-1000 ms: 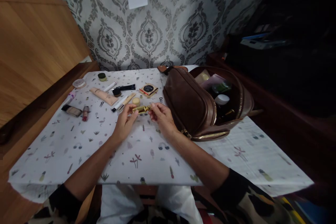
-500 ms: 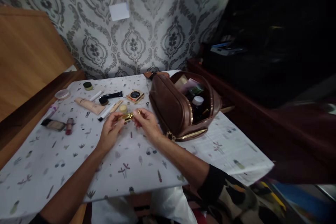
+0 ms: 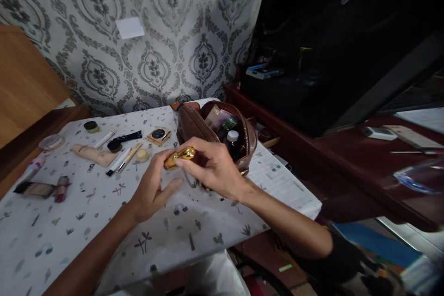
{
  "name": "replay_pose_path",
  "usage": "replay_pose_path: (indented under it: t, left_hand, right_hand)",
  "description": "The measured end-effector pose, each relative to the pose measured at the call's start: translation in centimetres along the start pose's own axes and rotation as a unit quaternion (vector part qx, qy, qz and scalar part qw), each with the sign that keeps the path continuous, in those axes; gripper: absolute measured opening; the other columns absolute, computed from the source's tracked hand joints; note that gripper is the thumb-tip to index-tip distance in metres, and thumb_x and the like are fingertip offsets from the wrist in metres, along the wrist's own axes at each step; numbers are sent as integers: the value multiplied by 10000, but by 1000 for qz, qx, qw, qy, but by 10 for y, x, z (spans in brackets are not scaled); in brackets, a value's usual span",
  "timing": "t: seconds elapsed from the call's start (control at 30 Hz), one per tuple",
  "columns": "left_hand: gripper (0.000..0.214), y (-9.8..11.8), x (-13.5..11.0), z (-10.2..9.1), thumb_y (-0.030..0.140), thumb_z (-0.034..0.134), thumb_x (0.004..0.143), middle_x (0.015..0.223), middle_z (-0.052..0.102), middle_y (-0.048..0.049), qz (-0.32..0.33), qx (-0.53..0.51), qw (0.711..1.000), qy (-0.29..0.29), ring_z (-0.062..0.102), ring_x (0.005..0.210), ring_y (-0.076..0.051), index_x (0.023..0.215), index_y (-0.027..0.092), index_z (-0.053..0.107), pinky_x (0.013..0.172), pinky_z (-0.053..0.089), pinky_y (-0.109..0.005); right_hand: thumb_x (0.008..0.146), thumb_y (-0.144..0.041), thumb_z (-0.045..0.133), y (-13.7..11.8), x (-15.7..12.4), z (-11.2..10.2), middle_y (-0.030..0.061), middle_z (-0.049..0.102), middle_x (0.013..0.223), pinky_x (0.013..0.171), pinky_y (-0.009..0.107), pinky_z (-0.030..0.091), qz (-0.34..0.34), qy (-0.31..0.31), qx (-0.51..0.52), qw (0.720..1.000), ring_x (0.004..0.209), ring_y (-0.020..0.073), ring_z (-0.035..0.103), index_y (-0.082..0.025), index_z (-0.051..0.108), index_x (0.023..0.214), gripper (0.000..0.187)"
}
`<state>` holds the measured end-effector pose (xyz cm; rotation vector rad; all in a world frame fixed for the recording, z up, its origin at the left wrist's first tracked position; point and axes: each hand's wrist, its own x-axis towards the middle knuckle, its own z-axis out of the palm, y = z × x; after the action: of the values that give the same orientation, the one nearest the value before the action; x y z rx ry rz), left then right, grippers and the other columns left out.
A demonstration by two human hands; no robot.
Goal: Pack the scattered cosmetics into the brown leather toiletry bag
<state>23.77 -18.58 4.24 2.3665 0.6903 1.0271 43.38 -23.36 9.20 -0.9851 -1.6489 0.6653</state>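
A small gold lipstick tube (image 3: 180,156) is lifted above the table, held at both ends. My right hand (image 3: 213,166) pinches its right end with thumb and fingers. My left hand (image 3: 152,185) grips its left end from below, other fingers loosely curled. Just behind the hands stands an open brown leather cosmetic bag (image 3: 194,125) with bottles and tubes inside. Both forearms reach in from the bottom of the view.
On the patterned cloth (image 3: 104,222) lie several cosmetics: a beige tube (image 3: 92,155), a black mascara (image 3: 126,137), a gold compact (image 3: 158,135), a small round pot (image 3: 142,154), a pink tube (image 3: 61,188). A dark wooden shelf (image 3: 347,166) runs along the right. Wallpapered wall behind.
Both hands have risen off the table with the gold tube and come nearer. The camera has swung right, so the bag and cosmetics now sit further left.
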Motion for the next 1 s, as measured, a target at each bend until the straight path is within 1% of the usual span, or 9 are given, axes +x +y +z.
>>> replay_pose_path:
  t: [0.1, 0.17, 0.27, 0.33, 0.5, 0.7, 0.8, 0.9, 1.0]
  left_hand:
    - [648, 15, 23, 12, 374, 560, 985, 1524, 463, -159, 104, 74, 992, -8, 399, 1462, -332, 1553, 246, 274, 1181, 381, -533]
    - [699, 21, 34, 21, 380, 542, 998, 1575, 416, -159, 148, 106, 983, -24, 318, 1517, -332, 1587, 256, 186, 1209, 340, -544]
    - [738, 23, 45, 32, 427, 516, 1010, 1609, 382, -161, 175, 141, 973, -49, 271, 1542, -327, 1605, 262, 112, 1216, 317, -554]
    - [740, 21, 49, 38, 459, 491, 1016, 1595, 409, -164, 181, 163, 968, -57, 301, 1531, -323, 1608, 261, 93, 1215, 301, -568]
    - [733, 14, 52, 40, 488, 481, 1016, 1510, 512, -166, 192, 196, 961, -43, 437, 1448, -321, 1610, 239, 130, 1202, 293, -556]
    - [775, 13, 56, 28, 629, 544, 934, 1410, 565, -170, 219, 239, 943, -70, 502, 1365, -357, 1554, 215, 333, 1164, 344, -526]
    - [743, 14, 58, 21, 646, 572, 908, 1404, 566, -165, 223, 248, 939, -87, 492, 1376, -359, 1494, 216, 415, 1176, 342, -542]
    - [693, 14, 60, 17, 648, 595, 889, 1490, 494, -188, 239, 247, 934, -99, 381, 1470, -376, 1406, 204, 473, 1217, 277, -604]
    - [630, 13, 60, 16, 637, 585, 897, 1531, 455, -206, 248, 250, 929, -115, 318, 1511, -372, 1332, 190, 494, 1202, 301, -636]
  right_hand:
    - [927, -481, 646, -5, -5, -31, 23, 677, 809, 644, 267, 446, -9, 6, -46, 999, 701, 151, 582, -196, 706, 922, 290]
    - [928, -476, 651, -4, -10, -49, 17, 675, 785, 621, 260, 435, -6, 14, -84, 996, 676, 144, 573, -201, 704, 920, 281]
    - [948, -461, 626, 2, -17, -67, 20, 682, 791, 627, 262, 444, 4, 21, -118, 993, 685, 147, 586, -201, 686, 913, 269]
    - [960, -461, 608, 6, -22, -73, 27, 691, 824, 660, 268, 465, 12, 19, -122, 992, 729, 157, 611, -199, 674, 926, 273]
    - [956, -458, 616, 11, -28, -74, 19, 673, 792, 647, 253, 467, 17, -21, -104, 994, 704, 147, 613, -194, 664, 898, 275]
    - [965, -423, 618, 10, -31, -71, 23, 698, 834, 637, 246, 455, -28, -71, -136, 988, 697, 140, 616, -205, 681, 955, 227]
    - [973, -404, 620, 9, -33, -69, 31, 708, 836, 659, 253, 451, -68, -93, -189, 975, 708, 144, 622, -205, 693, 978, 212]
    - [989, -382, 604, 9, -34, -67, 58, 724, 884, 724, 274, 466, -113, -117, -226, 960, 788, 169, 648, -200, 700, 1017, 208]
    - [1008, -374, 576, 9, -37, -66, 70, 727, 885, 744, 286, 475, -146, -130, -247, 949, 802, 176, 657, -182, 696, 1025, 227]
